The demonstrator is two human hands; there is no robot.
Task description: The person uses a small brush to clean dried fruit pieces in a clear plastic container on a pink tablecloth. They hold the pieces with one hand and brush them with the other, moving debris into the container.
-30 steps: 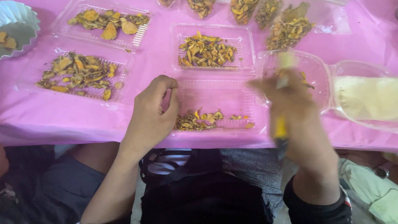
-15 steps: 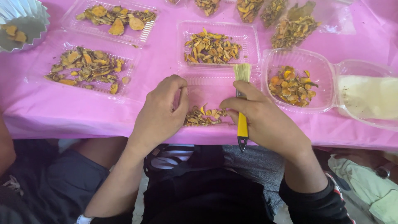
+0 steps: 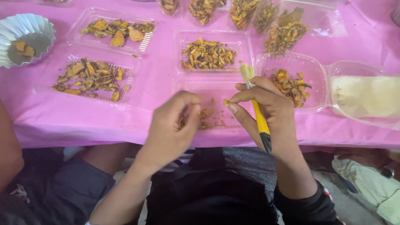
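Note:
My right hand (image 3: 268, 112) grips a yellow-handled brush (image 3: 257, 111) with pale bristles pointing up, and pinches a small orange dried piece (image 3: 226, 102) between thumb and forefinger. My left hand (image 3: 171, 127) hovers over a clear open tray lid (image 3: 210, 114) that holds a few orange-brown dried slices (image 3: 205, 113); its fingers are curled, and I cannot tell whether they hold anything. Behind the lid is the tray half (image 3: 246, 46), full of the same dried slices.
Several clear trays of dried slices lie on the pink tablecloth (image 3: 158, 89): two at left (image 3: 132, 74), a round one at right (image 3: 316, 83). A silver fluted dish (image 3: 37, 27) sits far left. Bags of slices (image 3: 287, 31) line the back. A pale lidded container (image 3: 366, 96) is far right.
My right hand has come in from the right with the brush and now pinches a small piece above the lid. My left hand has shifted slightly towards me.

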